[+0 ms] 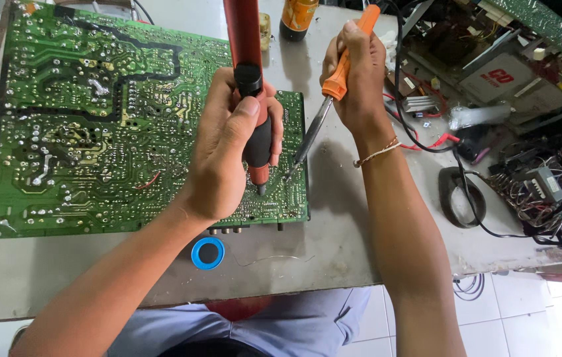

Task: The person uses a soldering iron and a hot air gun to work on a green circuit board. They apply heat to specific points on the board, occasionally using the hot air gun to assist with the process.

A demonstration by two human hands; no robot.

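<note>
A large green circuit board (82, 125) lies solder side up on a grey table (334, 231). My left hand (224, 149) grips a red and black desoldering pump (249, 73), held upright with its tip on the board's near right corner. My right hand (353, 73) holds an orange-handled soldering iron (324, 112); its metal tip slants down to the board right beside the pump's tip. A thin bracelet circles my right wrist.
A blue solder spool (207, 253) with a loose strand of wire lies near the table's front edge. An orange bottle (297, 16) stands at the back. Opened electronics, a transformer (545, 185) and tangled cables crowd the right side. Tiled floor shows below right.
</note>
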